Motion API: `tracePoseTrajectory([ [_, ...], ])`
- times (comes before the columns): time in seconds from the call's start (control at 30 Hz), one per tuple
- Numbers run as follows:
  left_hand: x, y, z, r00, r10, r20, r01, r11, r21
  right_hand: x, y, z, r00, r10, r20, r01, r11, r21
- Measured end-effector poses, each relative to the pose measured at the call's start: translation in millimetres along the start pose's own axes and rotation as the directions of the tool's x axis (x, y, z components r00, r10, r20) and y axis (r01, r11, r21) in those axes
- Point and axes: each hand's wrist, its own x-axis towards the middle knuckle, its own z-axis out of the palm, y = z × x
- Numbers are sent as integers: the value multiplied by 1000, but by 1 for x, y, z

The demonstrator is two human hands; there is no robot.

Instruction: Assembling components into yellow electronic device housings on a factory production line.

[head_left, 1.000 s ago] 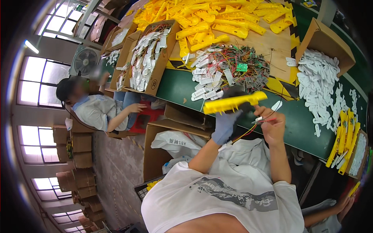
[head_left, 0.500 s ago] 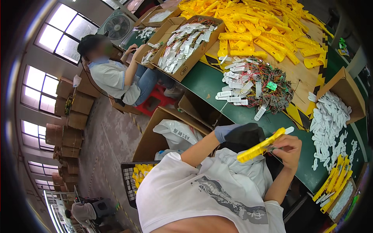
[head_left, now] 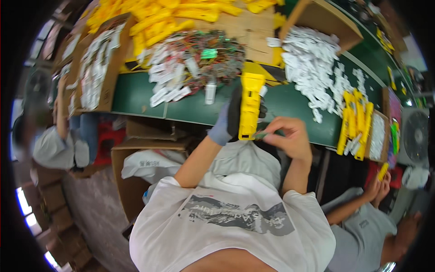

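Presently, your gloved left hand (head_left: pixel 233 113) is clamped around the yellow housing (head_left: pixel 251 106) near the table's (head_left: pixel 136 97) front edge; your right hand (head_left: pixel 291 136) pinches a small greenish part (head_left: pixel 260 134) beside its near end. Beyond, tangled wired parts (head_left: pixel 222 65) crowd the way, white pieces (head_left: pixel 310 68) heaped rightward.

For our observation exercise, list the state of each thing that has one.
Left hand: gloved, holding yellow casing
Yellow casing: held, not set down
Right hand: bare, pinching small part, blurred
Left carton: open, filled with white parts
Right carton: open, white pieces spilling out
Green board: atop wire heap
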Motion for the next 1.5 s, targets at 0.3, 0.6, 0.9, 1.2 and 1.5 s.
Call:
tracePoseTrajectory([
  [0.3,0,-16,13,962,267,-53,-232,908,348,9,-5,5,970,24,-242,-4,997,80],
  [0.6,-11,-10,12,983,129,-131,-98,970,221,49,22,2,958,96,-270,-92,995,28],
  [0.9,-12,-6,19,980,164,-110,-133,959,249,52,25,6,931,73,-358,-37,994,107],
  [1.2,-10,-12,24,959,256,-123,-212,935,286,47,24,-3,931,53,-362,-32,997,64],
  [1.5,-7,-10,22,961,256,-107,-207,917,340,45,28,-5,935,31,-352,-20,999,36],
])
